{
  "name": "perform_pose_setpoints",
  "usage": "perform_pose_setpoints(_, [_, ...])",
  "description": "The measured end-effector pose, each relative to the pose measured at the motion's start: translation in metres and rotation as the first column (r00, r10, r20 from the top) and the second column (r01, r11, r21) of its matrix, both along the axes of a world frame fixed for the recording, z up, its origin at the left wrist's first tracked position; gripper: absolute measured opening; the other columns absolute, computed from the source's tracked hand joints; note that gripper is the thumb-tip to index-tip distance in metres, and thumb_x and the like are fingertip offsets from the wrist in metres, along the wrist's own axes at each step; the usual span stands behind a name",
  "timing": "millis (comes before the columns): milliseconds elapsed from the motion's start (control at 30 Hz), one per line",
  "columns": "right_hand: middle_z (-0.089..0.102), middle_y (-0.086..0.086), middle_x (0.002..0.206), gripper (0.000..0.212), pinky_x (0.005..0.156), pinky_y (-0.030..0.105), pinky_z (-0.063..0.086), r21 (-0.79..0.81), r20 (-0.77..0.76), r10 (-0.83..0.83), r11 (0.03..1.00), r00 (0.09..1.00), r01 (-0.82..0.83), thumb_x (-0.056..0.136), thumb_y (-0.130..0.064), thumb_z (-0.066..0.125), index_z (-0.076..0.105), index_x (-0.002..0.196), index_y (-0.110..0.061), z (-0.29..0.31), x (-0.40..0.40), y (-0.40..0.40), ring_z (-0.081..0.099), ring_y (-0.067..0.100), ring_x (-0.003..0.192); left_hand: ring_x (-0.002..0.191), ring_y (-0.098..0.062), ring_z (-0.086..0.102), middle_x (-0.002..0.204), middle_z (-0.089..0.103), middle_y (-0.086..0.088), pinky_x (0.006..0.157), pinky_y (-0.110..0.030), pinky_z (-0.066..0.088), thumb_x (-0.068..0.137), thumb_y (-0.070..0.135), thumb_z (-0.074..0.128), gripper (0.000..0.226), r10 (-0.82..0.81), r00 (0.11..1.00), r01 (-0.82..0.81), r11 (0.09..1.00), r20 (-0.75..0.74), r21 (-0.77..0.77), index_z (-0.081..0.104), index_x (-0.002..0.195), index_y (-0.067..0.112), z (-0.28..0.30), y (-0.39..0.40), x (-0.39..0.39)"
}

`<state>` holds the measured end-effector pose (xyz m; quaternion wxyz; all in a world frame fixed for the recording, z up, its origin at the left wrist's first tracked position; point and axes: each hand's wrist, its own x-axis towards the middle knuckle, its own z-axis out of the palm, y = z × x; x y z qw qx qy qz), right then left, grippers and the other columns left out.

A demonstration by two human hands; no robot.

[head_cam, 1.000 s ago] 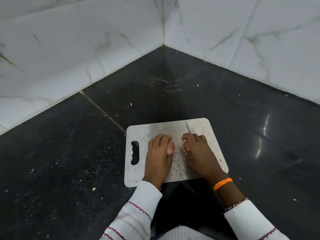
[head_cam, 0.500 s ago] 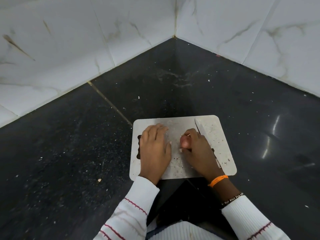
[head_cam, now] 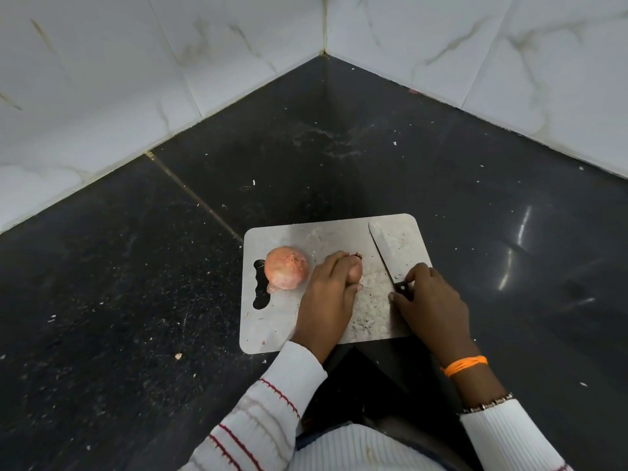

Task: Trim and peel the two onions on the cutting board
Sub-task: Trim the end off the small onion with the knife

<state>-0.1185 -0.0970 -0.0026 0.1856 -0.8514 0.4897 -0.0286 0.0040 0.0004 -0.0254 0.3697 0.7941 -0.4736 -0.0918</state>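
Left hand (head_cam: 328, 294) has slid right, uncovering one unpeeled onion (head_cam: 286, 267) by the cutting board (head_cam: 268, 331) handle slot; it grips the second onion (head_cam: 353, 271) mid-board. Right hand (head_cam: 430, 300) apparently pinches the knife (head_cam: 387, 258) handle: trimming about to start.

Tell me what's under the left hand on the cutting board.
An onion shows past the left hand's curled fingers, its dark tip toward the knife. Most of it is covered.

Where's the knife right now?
In the head view the knife lies on the right part of the cutting board, blade pointing away; the right hand grips its black handle, right of the onion held by the left hand.
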Motion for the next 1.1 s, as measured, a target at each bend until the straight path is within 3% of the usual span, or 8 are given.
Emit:
perform_pose_setpoints(100, [0.061,0.007,0.106,0.027,0.072,0.035,0.047,0.042,0.038,-0.036,0.999,0.999,0.034,0.086,-0.032,0.062,0.052,0.102,-0.013,-0.002,-0.002,0.000,0.059,0.030,0.094,0.104,-0.019,0.055,0.115,0.060,-0.004,0.091,-0.023,0.042,0.079,0.001,0.065,0.029,0.006,0.999,-0.008,0.999,-0.042,-0.047,0.063,0.106,0.011,-0.001,-0.005,0.001])
perform_pose_setpoints(200, [0.064,0.006,0.097,0.023,0.070,0.033,0.044,0.055,0.065,-0.030,0.998,0.997,0.026,0.082,-0.028,0.063,0.056,0.098,-0.012,-0.002,0.000,0.001,0.059,0.029,0.090,0.101,-0.012,0.053,0.110,0.061,-0.002,0.088,-0.008,0.035,0.077,-0.007,0.062,0.030,0.018,0.996,-0.024,0.997,-0.084,-0.067,0.063,0.101,0.010,-0.001,-0.009,-0.001])
perform_pose_setpoints(367, [0.065,0.003,0.079,0.014,0.072,0.030,0.044,0.246,0.189,-0.111,0.967,0.976,0.063,0.083,-0.023,0.059,0.062,0.088,-0.010,0.000,0.001,0.004,0.060,0.023,0.080,0.101,-0.002,0.048,0.112,0.057,0.008,0.086,0.001,0.030,0.083,-0.003,0.059,0.036,0.058,0.981,-0.067,0.997,-0.185,-0.039,0.057,0.117,0.011,0.000,-0.010,-0.003])
perform_pose_setpoints(500, [0.060,0.006,0.063,0.020,0.059,0.031,0.044,0.605,0.372,-0.345,0.794,0.862,0.056,0.090,-0.013,0.046,0.060,0.078,-0.004,0.004,0.006,0.007,0.052,0.017,0.055,0.102,0.000,0.049,0.115,0.063,0.001,0.089,-0.002,0.032,0.081,0.000,0.064,0.035,0.068,0.981,-0.082,0.994,-0.183,-0.069,0.061,0.114,0.012,0.000,-0.010,-0.001])
perform_pose_setpoints(600, [0.053,0.003,0.063,0.018,0.052,0.025,0.036,0.734,0.399,-0.432,0.679,0.809,0.001,0.093,-0.017,0.044,0.056,0.081,-0.012,0.009,0.006,0.014,0.043,0.012,0.053,0.105,-0.003,0.047,0.118,0.058,0.001,0.090,0.001,0.027,0.077,0.001,0.069,0.038,0.075,0.988,-0.085,0.994,-0.136,-0.073,0.063,0.113,0.013,-0.001,-0.011,-0.001])
perform_pose_setpoints(767, [0.053,-0.004,0.073,0.004,0.063,0.026,0.039,0.624,0.412,-0.264,0.779,0.872,-0.060,0.095,-0.020,0.049,0.054,0.094,-0.020,0.001,0.004,0.019,0.049,0.012,0.067,0.096,-0.007,0.051,0.106,0.059,0.002,0.084,-0.002,0.035,0.076,0.003,0.071,0.032,0.096,0.983,-0.110,0.990,-0.158,-0.085,0.065,0.106,0.012,-0.002,-0.012,0.003])
perform_pose_setpoints(967, [0.060,0.000,0.086,0.023,0.063,0.025,0.041,0.344,0.363,0.010,0.928,0.932,-0.144,0.091,-0.007,0.050,0.051,0.113,-0.014,0.004,-0.001,0.018,0.052,0.015,0.071,0.094,-0.005,0.053,0.103,0.061,0.006,0.085,-0.009,0.041,0.078,0.005,0.071,0.026,0.123,0.967,-0.140,0.988,-0.222,-0.060,0.065,0.103,0.010,-0.002,-0.011,0.006])
perform_pose_setpoints(1100, [0.058,-0.003,0.073,0.027,0.062,0.030,0.040,0.209,0.326,0.064,0.968,0.943,-0.138,0.090,-0.008,0.051,0.047,0.116,-0.015,0.004,-0.004,0.019,0.055,0.024,0.066,0.098,-0.007,0.055,0.107,0.063,0.005,0.089,-0.020,0.045,0.081,0.006,0.069,0.029,0.123,0.954,-0.146,0.987,-0.273,-0.063,0.065,0.109,0.010,-0.001,-0.010,0.006])
